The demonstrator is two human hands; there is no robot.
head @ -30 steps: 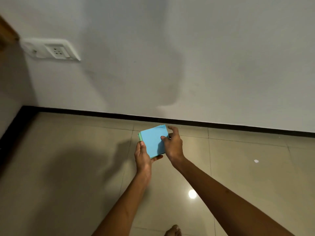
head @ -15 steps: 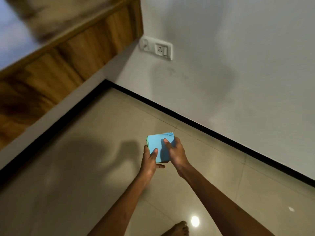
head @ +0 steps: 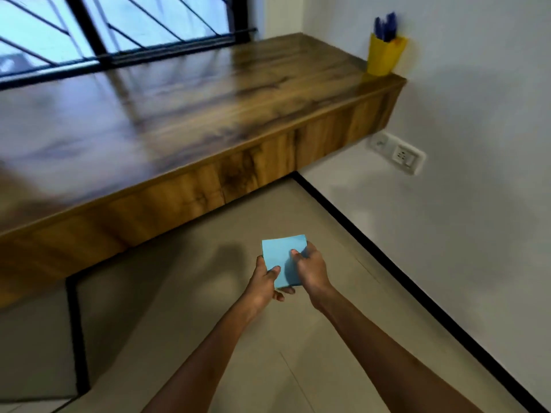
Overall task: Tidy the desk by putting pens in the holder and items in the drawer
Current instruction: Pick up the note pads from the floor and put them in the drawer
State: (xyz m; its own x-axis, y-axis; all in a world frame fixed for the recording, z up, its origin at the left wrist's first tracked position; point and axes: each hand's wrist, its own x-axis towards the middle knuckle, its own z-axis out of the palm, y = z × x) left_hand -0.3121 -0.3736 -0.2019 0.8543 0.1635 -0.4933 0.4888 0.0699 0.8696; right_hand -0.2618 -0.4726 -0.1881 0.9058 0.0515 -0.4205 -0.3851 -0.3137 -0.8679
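Worktop [head: 179,114]: wooden, above and left of both grips.
Left hand [head: 264,283]: thumb on top, fingers beneath the blue pad, grasping its near-left edge.
Blue pad [head: 281,257]: held between both grips, over the floor.
Right hand [head: 311,269]: grasping the pad's right side.
Yellow holder [head: 383,56]: far up-right, on the worktop's corner, with blue pens [head: 385,26] inside.

Glossy dark wooden desk [head: 208,93] running along under the window, drawer fronts [head: 259,168] down its front edge. Only a yellow pen holder [head: 383,56] on it, parked at the far right corner by the wall, blue pens [head: 386,26] sticking up. Beige tiled floor [head: 185,293] underneath.
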